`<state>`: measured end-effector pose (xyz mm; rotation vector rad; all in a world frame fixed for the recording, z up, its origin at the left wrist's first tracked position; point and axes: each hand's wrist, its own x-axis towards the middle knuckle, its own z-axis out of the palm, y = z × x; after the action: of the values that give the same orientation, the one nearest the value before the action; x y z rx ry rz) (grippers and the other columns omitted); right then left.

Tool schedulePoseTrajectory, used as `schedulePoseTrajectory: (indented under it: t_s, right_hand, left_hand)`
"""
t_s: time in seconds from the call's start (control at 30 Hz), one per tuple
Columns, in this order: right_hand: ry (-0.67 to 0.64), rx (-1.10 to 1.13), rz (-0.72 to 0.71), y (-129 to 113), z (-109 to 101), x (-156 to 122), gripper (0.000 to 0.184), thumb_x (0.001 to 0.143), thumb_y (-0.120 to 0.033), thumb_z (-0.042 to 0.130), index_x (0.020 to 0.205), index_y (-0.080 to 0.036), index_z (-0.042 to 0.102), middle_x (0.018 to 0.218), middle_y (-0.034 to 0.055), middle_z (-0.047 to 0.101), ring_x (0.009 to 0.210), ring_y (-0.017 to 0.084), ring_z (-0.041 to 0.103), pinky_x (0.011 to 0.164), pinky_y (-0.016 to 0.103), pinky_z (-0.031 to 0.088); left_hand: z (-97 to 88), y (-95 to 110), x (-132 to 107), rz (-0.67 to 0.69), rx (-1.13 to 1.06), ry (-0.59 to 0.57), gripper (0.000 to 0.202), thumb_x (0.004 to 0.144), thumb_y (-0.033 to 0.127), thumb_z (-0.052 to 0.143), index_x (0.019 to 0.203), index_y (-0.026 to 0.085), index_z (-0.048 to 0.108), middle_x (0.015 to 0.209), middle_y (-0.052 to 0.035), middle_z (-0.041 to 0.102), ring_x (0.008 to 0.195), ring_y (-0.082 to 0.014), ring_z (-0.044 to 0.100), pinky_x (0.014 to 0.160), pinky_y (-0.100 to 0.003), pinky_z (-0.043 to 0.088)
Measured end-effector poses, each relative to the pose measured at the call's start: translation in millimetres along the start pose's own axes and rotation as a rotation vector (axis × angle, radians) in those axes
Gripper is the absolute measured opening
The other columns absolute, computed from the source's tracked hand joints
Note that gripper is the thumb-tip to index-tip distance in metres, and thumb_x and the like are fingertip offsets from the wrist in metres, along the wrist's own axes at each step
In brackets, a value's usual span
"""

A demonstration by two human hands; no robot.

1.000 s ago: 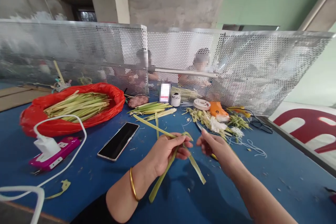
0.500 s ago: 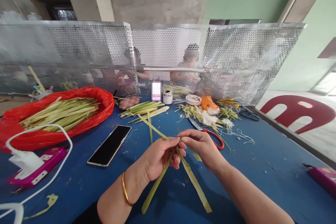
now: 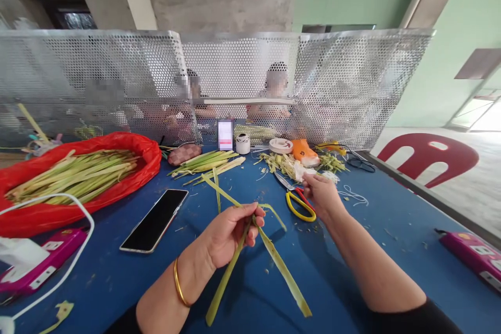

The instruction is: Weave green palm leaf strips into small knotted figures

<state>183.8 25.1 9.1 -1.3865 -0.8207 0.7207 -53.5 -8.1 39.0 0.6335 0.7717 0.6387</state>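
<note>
Head view: right hand (image 3: 321,194) now off the leaf strips (image 3: 250,240), reaching over the scissors (image 3: 298,201), grip unclear; left hand (image 3: 230,229) still pinching them.

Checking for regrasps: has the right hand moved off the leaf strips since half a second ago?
Yes. The right hand has left the leaf strips and gone forward-right, now over the scissors.
</note>
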Motion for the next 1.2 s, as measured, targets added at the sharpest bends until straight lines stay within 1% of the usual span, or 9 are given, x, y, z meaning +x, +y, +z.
schedulePoseTrajectory:
  t_s: [0.13, 0.27, 0.3, 0.4, 0.53, 0.8, 1.03, 1.13, 1.2]
  right_hand:
    - [0.137, -0.147, -0.104, -4, -31, 17, 0.024, 0.073, -0.042, 0.065, 0.066, -0.022, 0.052, 0.06, 0.003, 0.056, 0.058, 0.018, 0.056, 0.052, 0.03, 0.04]
    - [0.021, -0.267, -0.183, -21, -31, 0, 0.018, 0.069, -0.035, 0.071, 0.069, -0.019, 0.063, 0.074, 0.0088, 0.066, 0.08, 0.025, 0.062, 0.067, 0.034, 0.043]
    - [-0.109, -0.292, -0.179, -26, -24, -9, 0.023, 0.07, -0.041, 0.07, 0.067, -0.019, 0.065, 0.071, 0.0071, 0.068, 0.076, 0.024, 0.062, 0.068, 0.034, 0.045]
    - [-0.852, -0.313, -0.087, -33, -1, -41, 0.034, 0.079, -0.049, 0.062, 0.076, -0.017, 0.071, 0.075, 0.005, 0.071, 0.076, 0.02, 0.064, 0.075, 0.032, 0.047]
    - [-1.054, -0.317, -0.04, -31, 13, -67, 0.025, 0.08, -0.038, 0.063, 0.069, -0.017, 0.066, 0.066, 0.0001, 0.066, 0.062, 0.014, 0.057, 0.062, 0.027, 0.043]
    - [-1.162, -0.628, -0.127, -36, -6, -52, 0.02, 0.077, -0.024, 0.059, 0.06, -0.018, 0.068, 0.057, -0.001, 0.064, 0.054, 0.013, 0.053, 0.054, 0.025, 0.037]
    - [-0.611, -0.475, -0.452, -35, 10, -59, 0.024, 0.082, -0.041, 0.061, 0.083, -0.02, 0.072, 0.07, 0.0017, 0.062, 0.066, 0.016, 0.055, 0.061, 0.028, 0.042]
    - [-0.594, -0.501, -0.555, -29, 22, -72, 0.021, 0.077, -0.038, 0.067, 0.088, -0.021, 0.073, 0.075, 0.0022, 0.059, 0.067, 0.016, 0.053, 0.062, 0.028, 0.043]
    - [-0.683, -0.523, -0.484, -28, 26, -82, 0.016, 0.075, -0.034, 0.069, 0.083, -0.021, 0.071, 0.07, 0.0002, 0.057, 0.06, 0.013, 0.051, 0.054, 0.026, 0.041]
  left_hand:
    - [2.7, 1, -1, -0.026, -0.06, 0.072, 0.02, 0.088, 0.022, 0.058, 0.077, 0.008, 0.068, 0.062, -0.0016, 0.064, 0.042, -0.0056, 0.054, 0.039, -0.016, 0.047]
    - [1.7, 1, 1, 0.02, -0.104, 0.097, 0.018, 0.087, 0.022, 0.061, 0.093, 0.007, 0.069, 0.079, -0.0062, 0.071, 0.055, -0.0087, 0.064, 0.05, -0.018, 0.054]
    - [0.8, 1, 1, 0.031, -0.107, 0.086, 0.018, 0.086, 0.02, 0.061, 0.096, 0.007, 0.069, 0.082, -0.0071, 0.072, 0.058, -0.0095, 0.065, 0.052, -0.018, 0.055]
    - [-2.0, 1, 3, 0.076, -0.095, 0.058, 0.018, 0.084, 0.012, 0.061, 0.099, 0.008, 0.069, 0.088, -0.0078, 0.072, 0.063, -0.0099, 0.066, 0.055, -0.018, 0.056]
    - [-2.7, 0, 4, 0.15, -0.043, 0.076, 0.016, 0.084, 0.012, 0.06, 0.096, 0.009, 0.071, 0.094, -0.009, 0.073, 0.06, -0.008, 0.065, 0.053, -0.016, 0.054]
    - [4.7, -8, 2, 0.166, 0.073, 0.148, 0.016, 0.083, 0.015, 0.061, 0.094, 0.007, 0.071, 0.096, -0.0126, 0.073, 0.06, -0.0097, 0.066, 0.05, -0.016, 0.051]
    - [5.2, -20, 4, -0.064, 0.195, -0.046, 0.013, 0.08, 0.018, 0.064, 0.085, 0.008, 0.071, 0.083, -0.0107, 0.074, 0.061, -0.0127, 0.068, 0.051, -0.018, 0.05]
    - [10.1, -35, 6, -0.131, 0.265, -0.131, 0.011, 0.076, 0.02, 0.068, 0.078, 0.01, 0.07, 0.076, -0.0091, 0.072, 0.057, -0.0133, 0.067, 0.049, -0.019, 0.047]
    - [12.8, -44, 8, -0.149, 0.304, -0.148, 0.012, 0.074, 0.022, 0.069, 0.073, 0.01, 0.069, 0.072, -0.0081, 0.071, 0.055, -0.0137, 0.065, 0.048, -0.021, 0.046]
